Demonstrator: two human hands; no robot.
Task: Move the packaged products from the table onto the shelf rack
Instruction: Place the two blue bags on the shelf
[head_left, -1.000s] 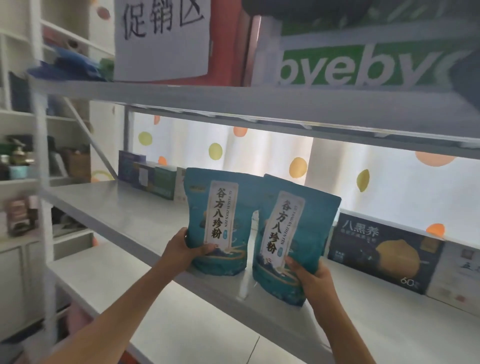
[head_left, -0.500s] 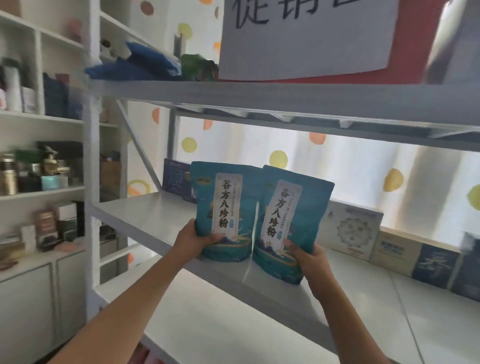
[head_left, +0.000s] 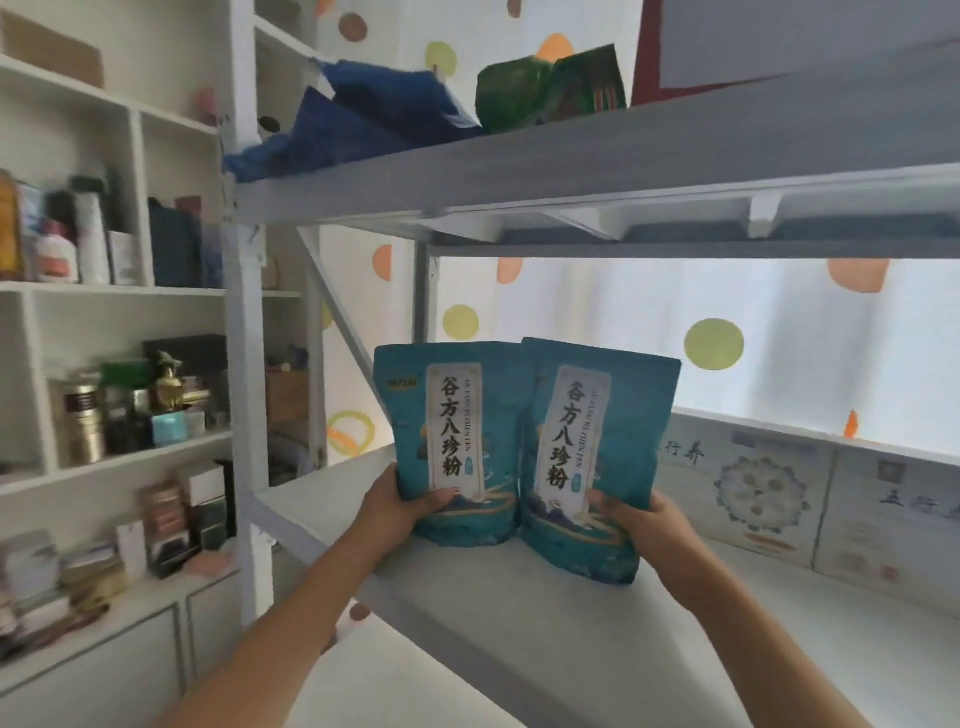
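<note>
Two teal stand-up pouches with white label strips stand side by side on the white middle shelf (head_left: 519, 613) of the rack. My left hand (head_left: 400, 512) grips the lower left corner of the left pouch (head_left: 452, 441), thumb across its front. My right hand (head_left: 649, 525) grips the lower right corner of the right pouch (head_left: 592, 452). Both pouches are upright, their edges touching; the right one leans slightly left at the top.
White product boxes (head_left: 753, 493) line the back of the same shelf to the right. Blue bags (head_left: 363, 119) and a green pouch (head_left: 545, 88) lie on the upper shelf. A white cabinet (head_left: 104, 364) with jars and boxes stands at the left.
Both hands have carried the pouches leftward along the shelf and set their bottoms down on it; the view has swung left, bringing the rack's left post and the cabinet into sight.
</note>
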